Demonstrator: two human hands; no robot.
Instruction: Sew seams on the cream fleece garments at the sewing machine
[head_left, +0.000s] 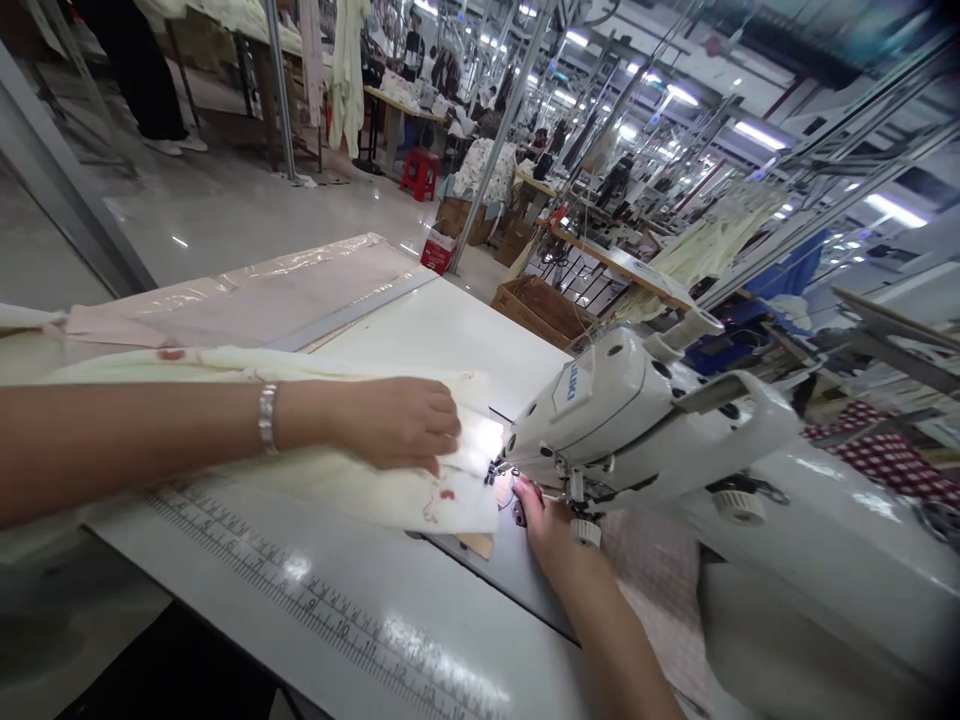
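Pale cream cloth (360, 500) with small reddish printed motifs lies across the sewing machine bed, its right edge at the lit needle area. My left hand (397, 425), with a bracelet at the wrist, rests on this cloth; its fingers are curled together and closed on it. Close to the presser foot (493, 472) is my right hand (546, 520), thumb and finger drawn together on the needle's right side. What lies between those fingertips is too small to make out. The white sewing machine (600, 400) head partly hides this hand.
A printed ruler scale (300, 600) runs along the table's front edge. Plastic-covered pinkish board (285, 285) extends at the far left. Checked cloth (652, 570) hangs under the machine arm. Beyond stand a cardboard box (544, 305), a red stool (420, 173) and metal poles.
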